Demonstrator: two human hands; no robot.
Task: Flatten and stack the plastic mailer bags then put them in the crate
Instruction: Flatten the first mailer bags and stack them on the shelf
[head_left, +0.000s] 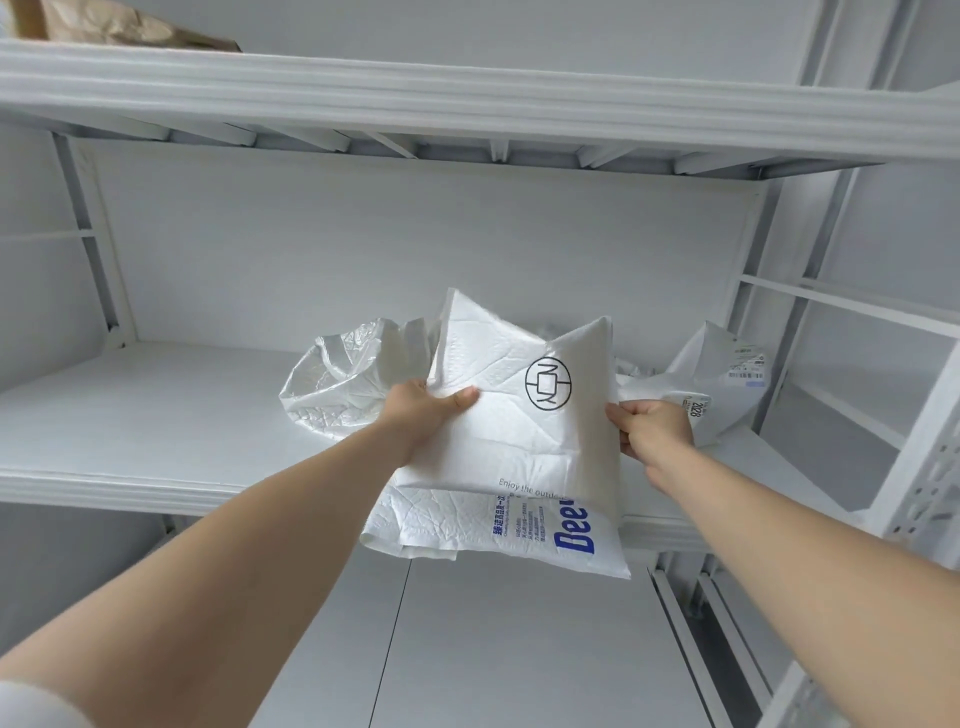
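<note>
Mailer bags, white and made of crinkled plastic, fill the middle of the view on a white metal shelf (130, 415). Going left to right: at about nine o'clock from the centre lies a crumpled, translucent white plastic bag (332, 379), still puffed up and unflattened. Next, the left hand (426, 410) clamps the left edge of a white padded mailer with a black circular logo (519, 415), thumb on top and fingers hidden beneath. Under it, toward six o'clock, a second white mailer with blue lettering (566, 535) overhangs the shelf's front lip, so the two seem to form the start of a stack. The right hand (654, 426) pinches the logo mailer's right edge, well apart from the left. At three o'clock, more white mailers with printed shipping labels (722, 374) lie loose and rumpled. No crate is visible. To do this step well, the person should probably keep both edges taut, press trapped air out, and line the corners up over the lower mailer, since slick plastic slides easily and the overhanging stack could slip off.
</note>
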